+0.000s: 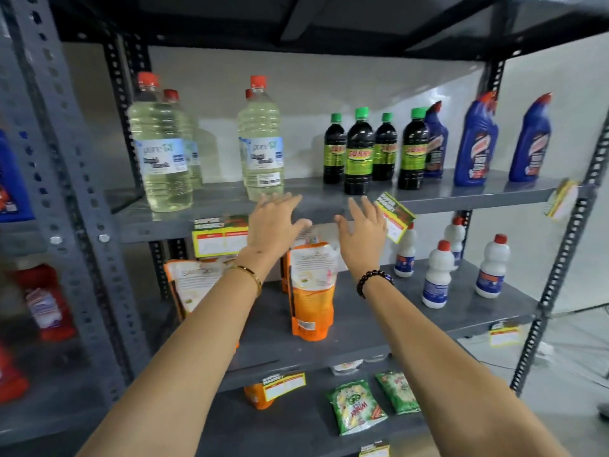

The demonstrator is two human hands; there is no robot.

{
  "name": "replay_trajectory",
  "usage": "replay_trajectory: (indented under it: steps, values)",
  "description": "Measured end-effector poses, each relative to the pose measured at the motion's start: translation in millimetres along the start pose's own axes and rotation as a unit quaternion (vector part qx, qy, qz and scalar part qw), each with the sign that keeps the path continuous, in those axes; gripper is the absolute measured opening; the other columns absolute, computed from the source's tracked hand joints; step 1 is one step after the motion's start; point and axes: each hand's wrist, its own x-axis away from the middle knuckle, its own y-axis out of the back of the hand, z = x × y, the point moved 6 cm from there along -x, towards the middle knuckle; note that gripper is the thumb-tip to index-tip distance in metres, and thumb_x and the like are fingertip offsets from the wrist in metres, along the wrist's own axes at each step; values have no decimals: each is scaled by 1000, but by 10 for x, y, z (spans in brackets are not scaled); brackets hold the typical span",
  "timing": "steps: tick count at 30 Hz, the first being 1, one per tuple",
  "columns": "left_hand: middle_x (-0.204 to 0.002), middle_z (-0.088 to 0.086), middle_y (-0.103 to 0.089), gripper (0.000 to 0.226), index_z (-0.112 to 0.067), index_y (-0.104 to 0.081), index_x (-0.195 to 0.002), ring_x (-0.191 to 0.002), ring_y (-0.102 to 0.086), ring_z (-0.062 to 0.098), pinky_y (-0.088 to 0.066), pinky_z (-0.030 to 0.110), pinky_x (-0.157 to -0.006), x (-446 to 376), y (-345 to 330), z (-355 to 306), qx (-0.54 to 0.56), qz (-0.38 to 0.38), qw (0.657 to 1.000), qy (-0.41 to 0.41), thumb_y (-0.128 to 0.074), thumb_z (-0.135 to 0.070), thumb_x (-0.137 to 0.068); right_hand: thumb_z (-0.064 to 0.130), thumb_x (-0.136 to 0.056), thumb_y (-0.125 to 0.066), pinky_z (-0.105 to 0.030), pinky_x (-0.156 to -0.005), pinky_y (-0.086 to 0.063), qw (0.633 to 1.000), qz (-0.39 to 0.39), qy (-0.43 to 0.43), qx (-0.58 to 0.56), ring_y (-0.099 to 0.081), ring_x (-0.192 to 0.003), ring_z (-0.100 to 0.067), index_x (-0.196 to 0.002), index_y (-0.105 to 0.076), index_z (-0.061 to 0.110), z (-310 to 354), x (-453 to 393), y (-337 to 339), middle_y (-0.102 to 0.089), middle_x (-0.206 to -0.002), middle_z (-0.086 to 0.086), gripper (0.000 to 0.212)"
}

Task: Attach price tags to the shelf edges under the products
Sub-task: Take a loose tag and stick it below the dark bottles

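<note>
A grey metal shelf edge [323,211] runs under clear bottles [260,150] and dark green-capped bottles [359,156]. A yellow and red price tag [219,240] hangs on this edge at the left, partly behind my left hand [275,225]. Another price tag [395,219] hangs tilted at the right, just beside my right hand [364,230]. Both hands are raised in front of the shelf edge with fingers spread, holding nothing. A third price tag [562,199] sits at the far right end of the same edge.
Blue cleaner bottles [474,143] stand at the right of the upper shelf. Orange pouches [311,291] and white bottles [438,275] fill the middle shelf, which carries price tags [283,385] on its edge. Green packets [356,407] lie on the lowest shelf. Slotted uprights [82,206] frame the rack.
</note>
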Motion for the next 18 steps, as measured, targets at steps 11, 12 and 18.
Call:
replay_trajectory:
  steps: [11, 12, 18]
  values:
    - [-147, 9, -40, 48, -17, -49, -131, -139, -26, 30, -15, 44, -117, -688, -918, -1357, -113, 41, 990, -78, -62, -29, -86, 25, -92, -50, -54, -117, -10, 996, 54, -44, 58, -2, -145, -31, -131, -49, 18, -1385, -592, 483, -9, -157, -13, 39]
    - [-146, 9, -41, 45, -17, -51, -129, -139, -27, 30, -15, 44, -117, -719, -957, -1406, -120, 37, 989, -77, -61, -27, -87, 26, -91, -51, -54, -116, -10, 996, 64, -30, 59, -2, -145, -31, -128, -51, 18, -1421, -628, 475, -10, -157, -13, 38]
    - [-138, 9, -52, 25, -15, -67, -111, -134, -35, 29, -16, 40, -116, -747, -1008, -1533, -113, -5, 993, -37, -59, -18, -88, 22, -87, -58, -52, -118, -5, 996, 72, 49, 6, -5, -145, -28, -103, -70, 13, -1487, -755, 467, -19, -156, -12, 22]
